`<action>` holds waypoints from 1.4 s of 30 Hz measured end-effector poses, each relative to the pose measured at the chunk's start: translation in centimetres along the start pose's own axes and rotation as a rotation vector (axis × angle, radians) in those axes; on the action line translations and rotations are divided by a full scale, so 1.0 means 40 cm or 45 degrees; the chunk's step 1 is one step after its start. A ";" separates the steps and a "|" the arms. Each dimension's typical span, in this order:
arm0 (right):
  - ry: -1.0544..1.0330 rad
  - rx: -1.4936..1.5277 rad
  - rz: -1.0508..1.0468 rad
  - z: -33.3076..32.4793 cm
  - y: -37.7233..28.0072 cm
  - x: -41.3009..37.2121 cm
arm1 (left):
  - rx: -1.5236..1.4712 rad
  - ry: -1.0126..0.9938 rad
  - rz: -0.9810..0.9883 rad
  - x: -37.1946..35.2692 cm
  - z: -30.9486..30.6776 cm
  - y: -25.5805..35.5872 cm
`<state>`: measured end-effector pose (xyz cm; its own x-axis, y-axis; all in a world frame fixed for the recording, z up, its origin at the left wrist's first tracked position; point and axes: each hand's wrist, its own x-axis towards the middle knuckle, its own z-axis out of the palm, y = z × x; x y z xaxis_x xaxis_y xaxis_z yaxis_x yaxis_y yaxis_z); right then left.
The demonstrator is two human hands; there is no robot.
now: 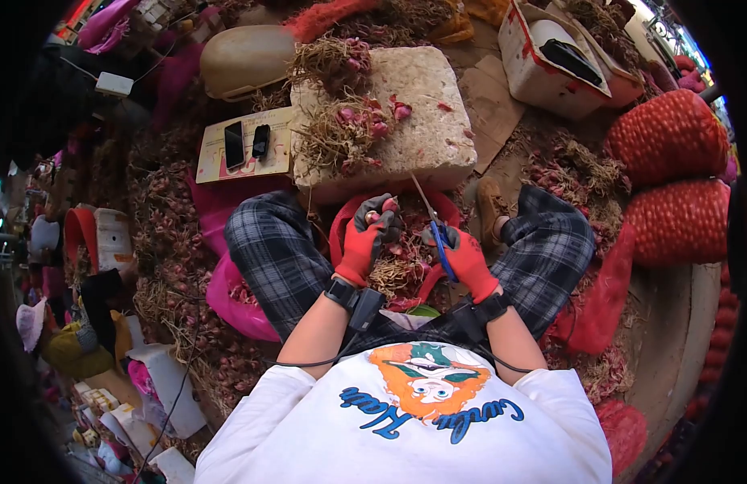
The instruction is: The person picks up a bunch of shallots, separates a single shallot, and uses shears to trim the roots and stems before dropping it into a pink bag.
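Note:
My left hand (362, 242), in a red and grey glove, is closed around a few shallots (373, 216) over the gap between my knees. In my right hand (464, 260), gloved the same way, is a pair of scissors (426, 202) with blue handles. The blades point away from me, toward a white foam block (430, 97). A bunch of shallots (345, 121) with dry stalks lies on that block. Below my hands, a red container (338, 234) stands between my legs, with dry stalk trimmings (401, 270) around it.
Two dark devices, one a phone (234, 145), lie on a printed board (208, 165) left of the block. Piles of shallots (168, 242) cover the left floor. Full red mesh sacks (667, 137) are stacked on the right. Behind stands an open foam box (518, 60).

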<state>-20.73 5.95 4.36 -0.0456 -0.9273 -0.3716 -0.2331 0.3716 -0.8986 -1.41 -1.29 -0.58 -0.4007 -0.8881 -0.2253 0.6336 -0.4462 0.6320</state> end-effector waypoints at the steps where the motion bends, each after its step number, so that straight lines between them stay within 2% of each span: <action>1: 0.018 0.044 -0.092 0.002 0.013 0.008 | 0.203 0.026 0.034 -0.004 0.004 -0.001; 2: 0.041 0.088 -0.182 0.000 0.024 0.011 | 0.406 0.047 0.064 -0.011 0.012 -0.005; 3: 0.012 0.311 -0.121 0.005 0.023 0.021 | 0.608 0.065 0.096 -0.016 0.022 -0.008; 5: -0.045 0.762 0.004 0.021 0.017 0.041 | 0.932 -0.175 0.240 -0.023 0.023 -0.030; 7: -0.132 0.898 0.125 0.012 0.032 0.058 | 1.156 -0.346 0.375 -0.029 0.026 -0.051; 8: -0.181 0.967 0.185 0.012 0.039 0.062 | 0.932 -0.285 0.220 -0.033 0.028 -0.062; 10: -0.032 0.805 0.028 0.019 0.048 0.064 | 0.479 -0.151 -0.077 -0.039 0.057 -0.056; 11: 0.039 0.722 -0.048 0.025 0.051 0.064 | 0.467 -0.117 -0.129 -0.039 0.062 -0.039; 14: 0.063 0.349 -0.428 0.041 0.044 0.074 | 0.565 -0.282 -0.245 -0.016 -0.013 -0.039; 17: 0.018 0.647 -0.215 0.045 0.054 0.059 | 0.511 -0.129 -0.141 -0.010 -0.005 -0.036; 19: 0.097 0.166 -0.321 0.029 0.069 0.042 | 0.526 0.039 -0.108 -0.020 0.036 -0.001; 20: 0.137 -0.078 -0.375 0.025 0.073 0.036 | 0.547 0.017 -0.052 -0.013 0.027 0.004; 21: 0.073 -0.258 -0.254 0.013 0.016 0.005 | 0.565 -0.003 0.004 -0.006 0.010 0.007; 23: 0.075 -0.436 -0.287 0.004 -0.004 -0.010 | 0.509 -0.096 0.095 0.009 -0.025 0.007; 24: 0.077 -0.524 -0.303 0.003 -0.006 -0.011 | 0.511 -0.103 0.039 0.005 -0.015 0.017; 26: 0.070 -0.020 -0.301 0.012 0.015 0.009 | 0.514 -0.127 -0.078 -0.007 0.021 0.044; 27: 0.072 0.232 -0.295 0.014 0.012 0.016 | 0.770 -0.246 -0.055 -0.016 0.022 0.038; 28: 0.028 0.350 -0.281 0.012 0.007 0.023 | 0.832 -0.284 -0.101 -0.019 0.026 0.028; 30: -0.059 0.590 -0.251 0.012 -0.008 0.033 | 1.141 -0.334 0.091 -0.028 0.033 0.000; 33: -0.098 0.372 -0.310 0.008 0.005 0.038 | 1.036 -0.322 0.013 -0.022 0.020 -0.016; 36: -0.001 0.428 -0.378 0.024 0.023 0.037 | 0.744 -0.307 -0.303 -0.040 0.050 0.011; 39: 0.055 0.372 -0.413 0.027 0.018 0.026 | 0.567 -0.441 -0.496 -0.041 0.035 0.035; 42: 0.035 0.290 -0.353 0.005 -0.017 0.008 | 0.388 -0.128 -0.496 -0.041 0.066 0.037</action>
<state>-20.40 5.42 4.79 -0.0382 -0.9940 -0.1030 -0.0176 0.1037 -0.9945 -1.55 -0.18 2.68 -0.6400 -0.6403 -0.4249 0.2079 -0.6766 0.7064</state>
